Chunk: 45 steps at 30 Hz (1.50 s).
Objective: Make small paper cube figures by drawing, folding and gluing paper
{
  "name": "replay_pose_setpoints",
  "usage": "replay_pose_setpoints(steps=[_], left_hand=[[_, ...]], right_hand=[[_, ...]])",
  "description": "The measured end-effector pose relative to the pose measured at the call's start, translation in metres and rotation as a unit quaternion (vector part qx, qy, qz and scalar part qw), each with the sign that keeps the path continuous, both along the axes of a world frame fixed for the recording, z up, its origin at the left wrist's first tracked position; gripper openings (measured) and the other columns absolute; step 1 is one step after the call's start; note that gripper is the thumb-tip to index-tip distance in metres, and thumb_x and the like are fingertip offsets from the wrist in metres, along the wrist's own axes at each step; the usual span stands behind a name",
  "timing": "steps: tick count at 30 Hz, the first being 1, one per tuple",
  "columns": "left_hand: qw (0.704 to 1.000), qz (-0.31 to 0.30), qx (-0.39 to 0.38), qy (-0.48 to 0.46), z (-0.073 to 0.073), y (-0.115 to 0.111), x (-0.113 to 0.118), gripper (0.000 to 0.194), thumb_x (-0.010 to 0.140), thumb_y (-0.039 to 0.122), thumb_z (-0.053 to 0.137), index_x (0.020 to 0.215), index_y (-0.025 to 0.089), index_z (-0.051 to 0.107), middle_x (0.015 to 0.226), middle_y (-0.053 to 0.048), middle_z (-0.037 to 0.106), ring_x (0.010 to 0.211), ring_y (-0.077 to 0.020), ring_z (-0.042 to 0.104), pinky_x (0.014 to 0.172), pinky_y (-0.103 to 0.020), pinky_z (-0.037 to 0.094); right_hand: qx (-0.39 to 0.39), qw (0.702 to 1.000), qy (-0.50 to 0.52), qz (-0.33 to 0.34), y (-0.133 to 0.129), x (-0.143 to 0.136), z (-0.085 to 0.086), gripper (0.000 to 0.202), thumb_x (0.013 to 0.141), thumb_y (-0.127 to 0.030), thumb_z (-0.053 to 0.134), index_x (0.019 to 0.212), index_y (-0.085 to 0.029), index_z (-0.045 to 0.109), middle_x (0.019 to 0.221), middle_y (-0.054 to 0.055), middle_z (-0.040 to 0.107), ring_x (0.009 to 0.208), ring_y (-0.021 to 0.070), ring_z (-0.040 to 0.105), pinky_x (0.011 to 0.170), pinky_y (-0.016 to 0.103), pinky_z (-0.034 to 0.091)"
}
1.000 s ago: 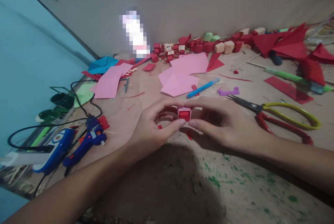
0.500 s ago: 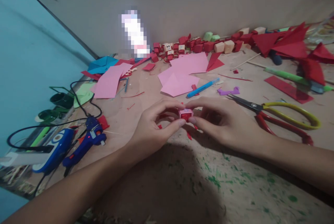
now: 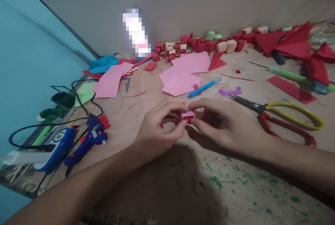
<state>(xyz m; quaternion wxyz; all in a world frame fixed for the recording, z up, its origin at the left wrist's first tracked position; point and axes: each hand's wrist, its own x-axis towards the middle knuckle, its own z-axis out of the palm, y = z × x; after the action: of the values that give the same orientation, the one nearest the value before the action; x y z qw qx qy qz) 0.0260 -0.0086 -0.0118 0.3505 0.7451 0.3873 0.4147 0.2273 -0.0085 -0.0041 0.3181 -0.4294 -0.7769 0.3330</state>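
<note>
Between my two hands is a small pink and red paper box [image 3: 188,115], pink on top with a faint drawn mark and red inside its near opening. My left hand [image 3: 162,123] pinches its left side with thumb and fingers. From the right, my right hand [image 3: 220,122] grips the other side in the same way. Small bits of red paper show around and under the fingers; their exact shape is hidden. Beyond the hands lie a blue pen [image 3: 205,87] and a purple paper piece [image 3: 230,91].
Scissors [image 3: 261,108] with yellow and red handles lie at right. A blue glue gun [image 3: 89,141] and its cord rest at left beside a blue and white power strip [image 3: 56,151]. Pink paper sheets [image 3: 191,63] lie behind; red paper cubes [image 3: 200,46] line the wall.
The box has tipped slightly, so less of its red inside shows. Both hands keep their hold, and the whole view has shifted a little.
</note>
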Motion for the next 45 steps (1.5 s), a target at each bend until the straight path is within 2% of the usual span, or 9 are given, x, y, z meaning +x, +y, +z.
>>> replay_pose_setpoints(steps=[8, 14, 22, 25, 27, 31, 35, 41, 45], left_hand=[[0.999, -0.003, 0.027, 0.017, -0.003, 0.001, -0.002, 0.024, 0.084, 0.005, 0.063, 0.103, 0.018, 0.067, 0.106, -0.006, 0.066, 0.092, -0.0148, 0.067, 0.079, -0.026, 0.062], [0.998, -0.004, 0.046, 0.036, 0.000, 0.003, -0.003, 0.026, 0.084, 0.003, 0.063, 0.105, 0.018, 0.067, 0.106, -0.006, 0.067, 0.093, -0.0155, 0.067, 0.078, -0.026, 0.061], [0.988, -0.020, 0.120, 0.096, 0.005, 0.011, -0.011, 0.039, 0.088, 0.004, 0.063, 0.124, 0.020, 0.066, 0.117, -0.009, 0.068, 0.106, -0.0189, 0.065, 0.090, -0.032, 0.058], [0.976, -0.013, 0.171, 0.135, 0.006, 0.017, -0.016, 0.033, 0.088, 0.007, 0.065, 0.118, 0.019, 0.069, 0.115, -0.010, 0.069, 0.109, -0.0207, 0.065, 0.096, -0.037, 0.055], [0.973, -0.007, 0.178, 0.144, 0.006, 0.021, -0.019, 0.027, 0.089, 0.008, 0.066, 0.113, 0.018, 0.069, 0.115, -0.010, 0.069, 0.108, -0.0207, 0.065, 0.096, -0.037, 0.055], [0.982, -0.010, 0.143, 0.126, 0.004, 0.024, -0.019, 0.022, 0.087, 0.009, 0.069, 0.108, 0.017, 0.068, 0.115, -0.010, 0.069, 0.109, -0.0202, 0.066, 0.094, -0.034, 0.056], [0.988, -0.023, 0.112, 0.100, 0.003, 0.023, -0.017, 0.025, 0.085, 0.008, 0.072, 0.108, 0.016, 0.067, 0.114, -0.010, 0.070, 0.110, -0.0214, 0.066, 0.093, -0.033, 0.056], [0.998, -0.040, -0.018, 0.043, 0.005, 0.020, -0.015, 0.026, 0.079, 0.007, 0.076, 0.103, 0.016, 0.069, 0.119, -0.010, 0.068, 0.106, -0.0214, 0.066, 0.085, -0.031, 0.057], [0.996, -0.033, -0.078, 0.024, 0.007, 0.017, -0.014, 0.026, 0.078, 0.007, 0.078, 0.101, 0.017, 0.070, 0.116, -0.009, 0.071, 0.099, -0.0202, 0.068, 0.082, -0.032, 0.056]], right_hand=[[-0.006, 1.000, -0.002, 0.005, -0.001, -0.001, 0.001, 0.023, 0.089, -0.018, 0.063, 0.111, -0.018, 0.069, 0.077, 0.001, 0.073, 0.061, 0.0134, 0.062, 0.056, 0.024, 0.047], [-0.006, 1.000, 0.012, -0.001, -0.001, -0.001, 0.004, 0.026, 0.090, -0.019, 0.065, 0.116, -0.017, 0.070, 0.082, 0.002, 0.074, 0.064, 0.0133, 0.063, 0.058, 0.024, 0.049], [-0.040, 0.998, 0.050, -0.003, -0.001, 0.001, 0.003, 0.037, 0.091, -0.016, 0.065, 0.128, -0.023, 0.067, 0.073, -0.004, 0.072, 0.054, 0.0084, 0.062, 0.047, 0.017, 0.045], [-0.045, 0.997, 0.054, -0.019, 0.000, 0.001, 0.003, 0.036, 0.091, -0.013, 0.063, 0.126, -0.022, 0.068, 0.070, -0.005, 0.071, 0.051, 0.0077, 0.060, 0.044, 0.016, 0.042], [-0.038, 0.998, 0.051, -0.026, 0.000, 0.000, 0.004, 0.033, 0.091, -0.011, 0.062, 0.121, -0.021, 0.070, 0.076, -0.004, 0.074, 0.052, 0.0077, 0.061, 0.045, 0.017, 0.044], [-0.019, 0.999, 0.021, -0.032, 0.002, 0.000, 0.006, 0.030, 0.091, -0.011, 0.060, 0.118, -0.019, 0.072, 0.096, 0.000, 0.078, 0.063, 0.0096, 0.066, 0.055, 0.019, 0.049], [-0.008, 1.000, 0.018, -0.019, 0.003, 0.001, 0.005, 0.034, 0.091, -0.010, 0.060, 0.121, -0.022, 0.072, 0.101, 0.000, 0.079, 0.072, 0.0109, 0.068, 0.061, 0.019, 0.051], [-0.015, 1.000, 0.026, -0.009, 0.003, 0.001, 0.003, 0.030, 0.096, -0.024, 0.060, 0.124, -0.024, 0.072, 0.098, 0.000, 0.079, 0.071, 0.0122, 0.068, 0.058, 0.021, 0.050], [-0.025, 0.999, 0.028, -0.006, 0.003, 0.001, 0.004, 0.031, 0.098, -0.028, 0.060, 0.127, -0.026, 0.071, 0.103, 0.000, 0.079, 0.079, 0.0135, 0.070, 0.062, 0.022, 0.052]])
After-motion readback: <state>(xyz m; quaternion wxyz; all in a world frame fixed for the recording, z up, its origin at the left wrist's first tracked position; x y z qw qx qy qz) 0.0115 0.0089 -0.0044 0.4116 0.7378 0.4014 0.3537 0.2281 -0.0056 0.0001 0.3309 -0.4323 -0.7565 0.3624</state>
